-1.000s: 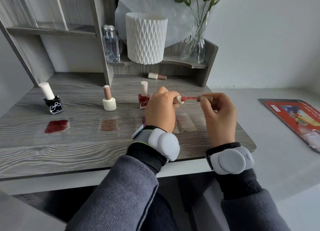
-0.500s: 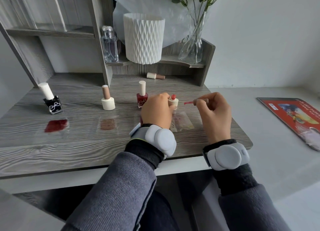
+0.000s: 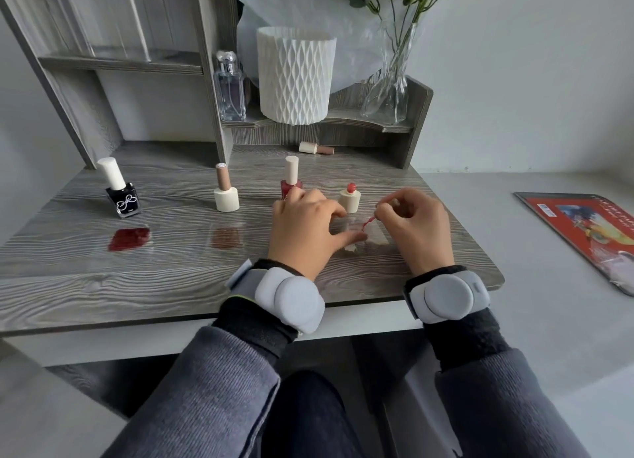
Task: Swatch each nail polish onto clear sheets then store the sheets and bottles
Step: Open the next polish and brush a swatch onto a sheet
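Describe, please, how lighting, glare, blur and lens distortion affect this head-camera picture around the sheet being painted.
Head view: soft, even light, only faint shadows on the desk; the clear sheet shows mostly as pale glare; the brush in the right hand is slightly blurred; the wide lens tilts the shelf upright and stretches the magazine at the edge.

Grey wood-grain desk — dark red swatch, black bottle.

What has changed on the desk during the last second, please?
The left hand set the open bottle down on the desk and let it go; its fingers now rest on the clear sheet. The right hand lowered the brush to that sheet. The other bottles and both swatches stayed.
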### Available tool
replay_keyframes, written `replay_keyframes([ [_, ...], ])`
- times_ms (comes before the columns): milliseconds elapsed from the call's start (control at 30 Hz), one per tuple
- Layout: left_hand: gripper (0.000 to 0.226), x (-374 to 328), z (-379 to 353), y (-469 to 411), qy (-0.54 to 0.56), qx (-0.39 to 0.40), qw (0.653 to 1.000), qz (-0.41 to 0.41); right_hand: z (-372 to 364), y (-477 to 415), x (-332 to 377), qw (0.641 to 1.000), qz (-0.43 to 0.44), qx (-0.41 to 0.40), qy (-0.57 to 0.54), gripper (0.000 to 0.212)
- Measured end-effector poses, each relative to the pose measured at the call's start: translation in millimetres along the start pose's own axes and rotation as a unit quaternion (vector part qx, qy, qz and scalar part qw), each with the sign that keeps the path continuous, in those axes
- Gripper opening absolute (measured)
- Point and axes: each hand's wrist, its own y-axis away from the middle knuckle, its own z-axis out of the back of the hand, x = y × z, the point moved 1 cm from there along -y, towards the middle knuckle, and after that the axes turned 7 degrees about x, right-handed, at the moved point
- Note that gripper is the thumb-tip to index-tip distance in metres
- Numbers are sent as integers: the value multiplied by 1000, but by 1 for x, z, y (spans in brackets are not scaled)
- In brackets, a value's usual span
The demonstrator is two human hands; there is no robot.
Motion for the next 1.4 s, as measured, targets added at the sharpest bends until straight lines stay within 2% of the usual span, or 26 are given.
replay_keyframes([
  [67,60,2,0,4,-18,22,1000,-3,-1,0,-1,1000,4,5,11,5],
  [267,57,0,0,6,-21,33,999,-5,-3,0,-3,998,12,23,66,8],
  [433,60,2,-1,6,-8,37,999,-1,0,0,0,999,43,-23,18,7],
  [633,60,1,-1,6,-8,36,999,2,-6,-1,-3,996,48,48,66,7],
  [700,60,0,0,6,-9,39,999,3,-5,-1,-5,996,38,21,79,8],
  [800,62,0,0,6,-13,44,999,5,-1,-1,-3,998,45,-22,41,7],
  [1000,62,0,1,6,-20,44,999,7,-6,-1,-1,994,70,53,72,4],
  [1100,62,0,1,7,-18,47,999,8,-4,-2,-4,995,60,18,81,6],
  [1200,63,0,1,7,-17,50,999,8,1,-1,-1,996,67,-38,39,8],
  [1400,59,0,0,7,-11,42,999,6,-6,0,-1,993,73,46,83,5],
])
